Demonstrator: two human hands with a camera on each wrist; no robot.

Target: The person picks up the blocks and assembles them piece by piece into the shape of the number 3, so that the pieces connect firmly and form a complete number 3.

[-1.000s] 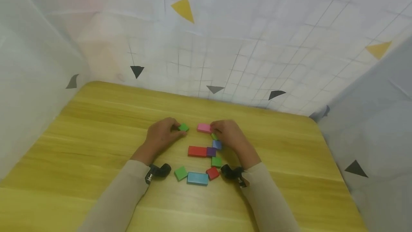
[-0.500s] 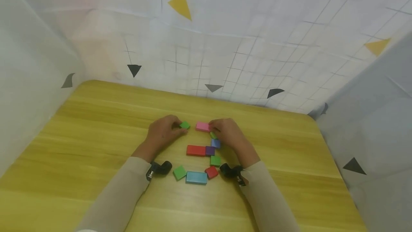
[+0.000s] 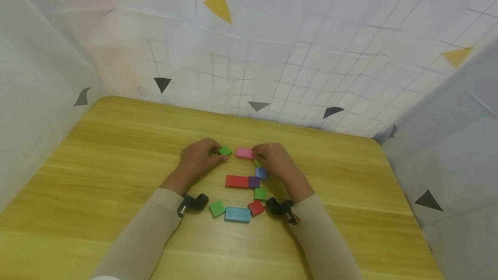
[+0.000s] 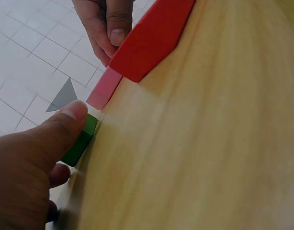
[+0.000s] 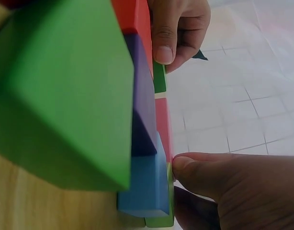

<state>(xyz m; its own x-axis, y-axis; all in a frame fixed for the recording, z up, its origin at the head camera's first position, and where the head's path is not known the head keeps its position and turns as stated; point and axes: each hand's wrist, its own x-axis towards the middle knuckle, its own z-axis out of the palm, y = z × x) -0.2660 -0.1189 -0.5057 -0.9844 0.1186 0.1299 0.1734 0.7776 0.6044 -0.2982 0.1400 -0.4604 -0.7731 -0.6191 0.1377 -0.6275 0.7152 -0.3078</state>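
Observation:
My left hand [image 3: 197, 157] pinches a small green block [image 3: 225, 151] between thumb and fingers, just left of the pink block [image 3: 244, 153] with a narrow gap. On the pink block's right end, my right hand [image 3: 274, 159] has its thumb and fingertip closed. Under that hand lies a light green block [image 5: 161, 222], partly covered. A blue block [image 3: 260, 173], a purple block [image 3: 254, 182] and a long red block [image 3: 237, 181] lie nearer me. In the left wrist view, the red block [image 4: 154, 38] partly covers the pink one.
Closer to the front edge lie a green block [image 3: 260, 194], a small red block [image 3: 256, 208], a light blue block [image 3: 237, 214] and another green block [image 3: 217, 208]. The wooden table [image 3: 128, 141] meets a patterned white cloth [image 3: 288, 55] at the back.
My left hand has slid the small green block slightly right, narrowing the gap to the pink block. The right hand stays at the pink block. The head view has shifted a little.

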